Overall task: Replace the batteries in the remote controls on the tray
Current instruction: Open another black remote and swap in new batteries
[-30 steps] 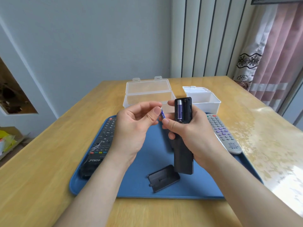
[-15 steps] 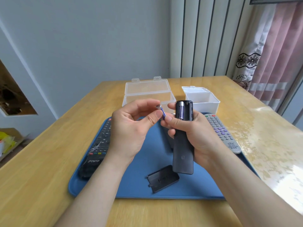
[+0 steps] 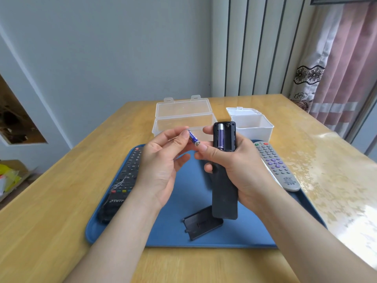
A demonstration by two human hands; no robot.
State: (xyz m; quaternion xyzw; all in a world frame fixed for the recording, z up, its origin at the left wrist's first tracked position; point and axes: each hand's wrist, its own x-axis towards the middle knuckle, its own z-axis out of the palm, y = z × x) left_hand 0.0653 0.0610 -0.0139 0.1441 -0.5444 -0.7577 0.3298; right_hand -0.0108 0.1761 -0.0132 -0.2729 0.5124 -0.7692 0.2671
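Entry: loose battery beside opened remote; one bay vacant.
Slim black plastic remote (image 3: 224,180), back upward above the blue plastic tray (image 3: 255,231); our right hand (image 3: 238,166) curls round its middle; our left hand (image 3: 161,168) pinches the small blue cylindrical battery (image 3: 193,137) between thumb and forefinger, other fingers loose; for seating, we judge: match polarity, spring end first, press flat.

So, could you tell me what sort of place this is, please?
Probably a room in a home: a wooden table by a plain wall, pink curtains at the right, and a grey remote control on a blue tray.
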